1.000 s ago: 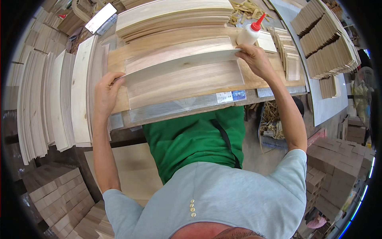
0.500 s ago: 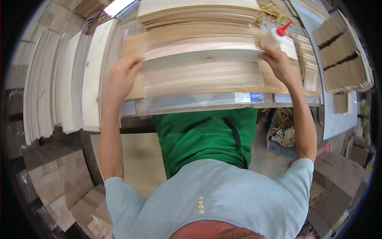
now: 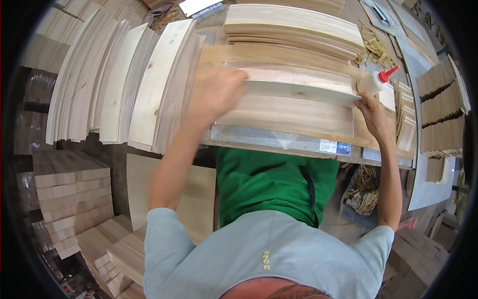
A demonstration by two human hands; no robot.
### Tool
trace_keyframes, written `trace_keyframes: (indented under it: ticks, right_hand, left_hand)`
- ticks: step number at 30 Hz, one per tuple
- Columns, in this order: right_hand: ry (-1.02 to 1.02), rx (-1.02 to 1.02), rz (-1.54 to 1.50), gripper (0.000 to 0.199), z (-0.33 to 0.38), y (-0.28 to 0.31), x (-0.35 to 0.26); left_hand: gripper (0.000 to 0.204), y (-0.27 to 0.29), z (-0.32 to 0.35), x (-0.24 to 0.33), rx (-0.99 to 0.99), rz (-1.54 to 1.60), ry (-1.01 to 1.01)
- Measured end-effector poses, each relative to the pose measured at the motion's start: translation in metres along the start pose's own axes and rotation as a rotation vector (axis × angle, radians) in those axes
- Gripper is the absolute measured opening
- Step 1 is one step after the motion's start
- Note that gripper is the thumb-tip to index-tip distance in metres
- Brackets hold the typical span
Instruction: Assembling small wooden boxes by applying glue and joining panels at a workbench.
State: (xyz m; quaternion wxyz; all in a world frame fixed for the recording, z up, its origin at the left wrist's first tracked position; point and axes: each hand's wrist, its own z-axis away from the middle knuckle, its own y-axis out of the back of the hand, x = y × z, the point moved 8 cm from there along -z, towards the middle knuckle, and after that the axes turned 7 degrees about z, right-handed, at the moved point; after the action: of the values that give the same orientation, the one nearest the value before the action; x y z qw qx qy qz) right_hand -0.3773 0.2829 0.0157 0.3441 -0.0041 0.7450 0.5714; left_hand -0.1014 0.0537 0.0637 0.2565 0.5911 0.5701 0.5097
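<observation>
A long thin wooden board [image 3: 298, 92] stretches across the middle of the workbench, its narrow pale side facing me. My right hand [image 3: 372, 112] is closed on the board's right end, thumb and fingers pinching it. At the left end is my left hand [image 3: 219, 92], smeared by motion, so its fingers and its contact with the board are unclear. Flat wooden panels lie on both sides of the board: a wide one [image 3: 289, 117] nearer me and a pinkish one [image 3: 289, 74] beyond. A white squeeze bottle with a red nozzle [image 3: 371, 83] stands just past my right hand.
Stacked boards [image 3: 294, 25] lie at the back of the bench, and more boards [image 3: 159, 84] line its left side. Rubber bands [image 3: 374, 47] sit at the back right. Bundled slats [image 3: 440, 109] stand on the right. Wooden blocks [image 3: 74, 194] are piled at lower left.
My left hand, earlier pinching the board's left end, is now blurred by motion there. The right hand keeps its pinch. The whole scene has shifted rightward in the picture.
</observation>
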Motion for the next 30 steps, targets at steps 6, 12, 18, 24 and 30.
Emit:
trace_keyframes:
  ticks: [6,12,18,24,30]
  right_hand:
    - [-0.097,0.242,-0.283,0.03,0.029,0.042,0.032]
    - [-0.384,0.464,0.203,0.038,0.056,0.098,0.128]
    - [-0.482,0.369,0.386,0.063,0.035,0.074,0.145]
    - [-0.429,0.255,0.458,0.08,-0.006,0.047,0.142]
    - [-0.662,0.134,0.472,0.082,0.009,0.049,0.168]
  left_hand:
    - [0.018,-0.053,-0.031,0.034,-0.103,0.123,0.062]
    - [0.013,-0.049,-0.025,0.033,0.009,0.151,-0.006]
    - [0.012,-0.04,-0.034,0.049,0.048,0.116,-0.06]
    - [0.01,-0.038,-0.023,0.045,0.082,0.145,-0.092]
    - [0.011,-0.05,-0.026,0.041,0.089,0.142,-0.074]
